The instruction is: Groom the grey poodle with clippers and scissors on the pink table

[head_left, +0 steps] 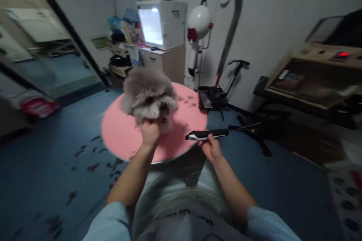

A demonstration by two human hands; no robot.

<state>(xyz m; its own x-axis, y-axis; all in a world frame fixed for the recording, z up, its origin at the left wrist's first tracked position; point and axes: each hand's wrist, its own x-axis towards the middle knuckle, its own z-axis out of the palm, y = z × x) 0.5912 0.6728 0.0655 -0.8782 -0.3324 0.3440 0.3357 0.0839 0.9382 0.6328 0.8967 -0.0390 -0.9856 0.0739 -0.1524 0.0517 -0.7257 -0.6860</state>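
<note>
A fluffy grey dog (148, 90) stands or sits on a round pink grooming table (115, 135), its head toward me. My left hand (150, 131) is closed under the dog's chin, with the fingertips partly lost in the fur. In my right hand (212, 148) is a black and white hair clipper (207, 134), held level over the table's right edge and apart from the dog. The clipper's head points left, toward the dog. Tufts of cut grey fur (192, 101) lie on the pink top.
A dark curved grooming arm (236, 15) rises behind the table, beside a black tool tray (212, 98). A white stand dryer (199, 22) and a lit white cabinet (171, 26) stand at the back. Dark fur clumps (93, 167) litter the blue floor. A wooden-framed case (313, 79) stands right.
</note>
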